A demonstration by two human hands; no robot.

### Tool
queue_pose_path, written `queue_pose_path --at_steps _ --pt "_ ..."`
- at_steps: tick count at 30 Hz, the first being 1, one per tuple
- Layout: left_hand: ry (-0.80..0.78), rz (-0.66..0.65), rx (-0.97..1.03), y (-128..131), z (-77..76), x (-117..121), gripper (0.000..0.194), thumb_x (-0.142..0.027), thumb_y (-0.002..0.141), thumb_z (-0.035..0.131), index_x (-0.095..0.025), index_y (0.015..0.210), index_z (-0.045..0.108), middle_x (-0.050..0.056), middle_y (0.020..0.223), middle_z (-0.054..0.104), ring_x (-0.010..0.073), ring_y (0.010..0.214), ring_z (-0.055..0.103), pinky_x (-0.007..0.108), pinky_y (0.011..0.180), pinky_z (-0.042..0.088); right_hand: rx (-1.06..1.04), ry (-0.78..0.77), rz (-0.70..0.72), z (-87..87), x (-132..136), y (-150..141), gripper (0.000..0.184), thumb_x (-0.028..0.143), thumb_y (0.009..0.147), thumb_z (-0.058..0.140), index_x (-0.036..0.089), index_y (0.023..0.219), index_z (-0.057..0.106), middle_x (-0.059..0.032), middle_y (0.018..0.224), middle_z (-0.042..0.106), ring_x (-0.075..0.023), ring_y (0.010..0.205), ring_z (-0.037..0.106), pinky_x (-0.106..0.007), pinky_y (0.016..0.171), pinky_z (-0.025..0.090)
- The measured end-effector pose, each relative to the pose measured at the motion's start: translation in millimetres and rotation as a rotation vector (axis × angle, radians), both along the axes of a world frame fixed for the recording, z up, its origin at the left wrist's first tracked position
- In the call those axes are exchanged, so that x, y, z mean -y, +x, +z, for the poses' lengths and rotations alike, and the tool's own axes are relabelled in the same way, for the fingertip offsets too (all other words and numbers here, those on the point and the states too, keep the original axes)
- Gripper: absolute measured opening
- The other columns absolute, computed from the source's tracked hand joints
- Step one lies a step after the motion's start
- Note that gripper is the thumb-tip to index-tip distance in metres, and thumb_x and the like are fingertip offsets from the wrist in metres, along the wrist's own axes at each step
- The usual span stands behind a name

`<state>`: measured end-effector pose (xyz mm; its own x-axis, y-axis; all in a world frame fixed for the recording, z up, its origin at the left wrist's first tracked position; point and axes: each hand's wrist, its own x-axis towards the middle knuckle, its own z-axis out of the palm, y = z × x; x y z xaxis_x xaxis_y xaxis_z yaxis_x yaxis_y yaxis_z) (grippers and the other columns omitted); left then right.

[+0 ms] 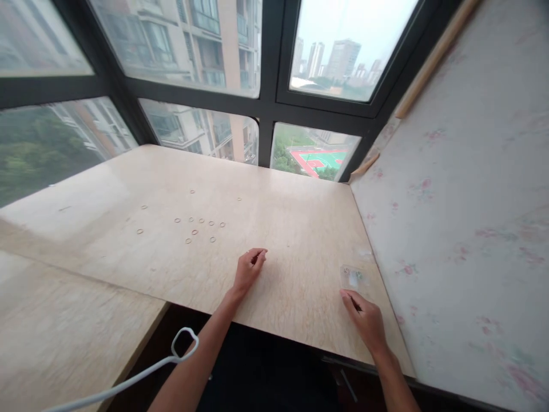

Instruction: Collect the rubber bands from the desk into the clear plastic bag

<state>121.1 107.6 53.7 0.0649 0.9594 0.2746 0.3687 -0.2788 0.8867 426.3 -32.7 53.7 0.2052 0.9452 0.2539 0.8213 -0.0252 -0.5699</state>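
My left hand point(249, 269) rests on the pale wooden tabletop point(300, 229), its fingers curled into a loose pinch; whether anything is in them I cannot make out. My right hand point(364, 320) lies near the table's front right edge, fingers bent and tips on the wood just short of a small clear plastic bag point(354, 277). Several small rubber band rings point(199, 226) lie scattered on the table, beyond and left of my left hand.
Large windows point(240, 74) run along the table's far edge. A pale flowered wall point(463, 189) closes the right side. A second wooden surface point(64, 332) sits lower at the left. A white cable loop point(184, 343) hangs below the front edge.
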Motion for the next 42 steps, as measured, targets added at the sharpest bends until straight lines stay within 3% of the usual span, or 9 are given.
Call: queue_pose_path --at_steps 3,6,11,15,20,26,35,39,42 --pt "0.061 0.097 -0.086 -19.1 0.0 -9.0 0.019 -0.027 0.085 0.051 -0.017 0.088 0.067 0.003 0.078 0.068 0.0112 0.058 0.057 0.024 0.059 0.048 -0.089 0.005 -0.012 1.6 -1.8 5.7 0.041 0.05 0.087 0.048 0.018 0.087 0.073 -0.0065 0.086 0.074 -0.0236 0.079 0.07 -0.027 0.067 0.052" --pt "0.069 0.239 -0.247 -56.3 2.4 -23.7 0.018 -0.022 0.081 0.053 -0.017 0.092 0.066 0.003 0.08 0.066 0.0106 0.056 0.054 0.026 0.064 0.048 -0.107 -0.002 -0.021 1.3 -1.8 7.8 0.041 0.052 0.085 0.05 0.018 0.085 0.074 -0.0056 0.085 0.074 -0.0247 0.079 0.07 -0.027 0.066 0.053" --pt "-0.096 0.392 -0.615 -125.5 14.8 -46.2 0.027 -0.024 0.078 0.057 -0.017 0.102 0.067 0.008 0.097 0.064 0.0187 0.08 0.061 0.03 0.077 0.047 -0.036 -0.011 -0.009 -4.6 -1.7 9.6 0.046 0.057 0.084 0.048 0.019 0.085 0.074 -0.0056 0.085 0.074 -0.0248 0.077 0.071 -0.026 0.064 0.053" --pt "-0.183 0.258 -0.779 -148.5 27.4 -52.9 0.024 -0.033 0.082 0.055 -0.02 0.095 0.07 0.008 0.1 0.063 0.0201 0.085 0.061 0.028 0.074 0.045 0.038 -0.014 -0.013 -8.1 -3.0 11.1 0.049 0.061 0.083 0.045 0.022 0.084 0.074 -0.0054 0.084 0.075 -0.0246 0.073 0.071 -0.026 0.059 0.052" --pt "-0.113 0.082 -0.993 -144.7 38.6 -56.7 0.03 -0.029 0.089 0.043 -0.017 0.082 0.07 0.011 0.093 0.063 0.0203 0.08 0.06 0.029 0.066 0.043 0.065 -0.021 -0.021 -6.2 -3.8 9.4 0.052 0.065 0.083 0.042 0.024 0.082 0.074 -0.0055 0.082 0.075 -0.0262 0.071 0.071 -0.028 0.056 0.051" --pt "-0.072 -0.018 -1.167 -141.6 46.7 -63.7 0.026 -0.02 0.087 0.043 -0.013 0.078 0.066 0.014 0.091 0.064 0.0216 0.079 0.06 0.029 0.066 0.041 0.068 -0.03 -0.014 -4.8 -3.9 8.5 0.053 0.065 0.083 0.041 0.024 0.081 0.074 -0.0056 0.081 0.075 -0.0262 0.07 0.071 -0.028 0.055 0.051" --pt "-0.103 -0.119 -1.05 -153.2 55.6 -70.7 0.012 -0.022 0.073 0.053 -0.017 0.069 0.063 0.007 0.079 0.066 0.0177 0.067 0.058 0.026 0.059 0.037 0.057 -0.017 -0.001 -8.4 -2.8 9.4 0.052 0.063 0.085 0.041 0.023 0.083 0.074 -0.0053 0.081 0.074 -0.0256 0.07 0.07 -0.028 0.056 0.05" --pt "-0.148 -0.088 -0.73 -134.8 61.9 -62.7 0.01 -0.025 0.069 0.057 -0.017 0.066 0.062 0.002 0.067 0.064 0.0129 0.06 0.055 0.022 0.054 0.038 0.048 -0.003 -0.005 -4.8 -3.1 6.2 0.052 0.062 0.085 0.041 0.022 0.081 0.074 -0.0057 0.076 0.074 -0.0242 0.065 0.069 -0.028 0.056 0.049" --pt "-0.189 -0.184 -0.496 -107.2 67.9 -54.3 0.011 -0.026 0.069 0.058 -0.016 0.068 0.063 -0.001 0.055 0.058 0.0091 0.049 0.05 0.019 0.046 0.035 0.025 -0.002 0.003 -1.5 -3.1 3.5 0.049 0.058 0.087 0.041 0.021 0.081 0.073 -0.0059 0.077 0.074 -0.0232 0.066 0.069 -0.027 0.058 0.049"
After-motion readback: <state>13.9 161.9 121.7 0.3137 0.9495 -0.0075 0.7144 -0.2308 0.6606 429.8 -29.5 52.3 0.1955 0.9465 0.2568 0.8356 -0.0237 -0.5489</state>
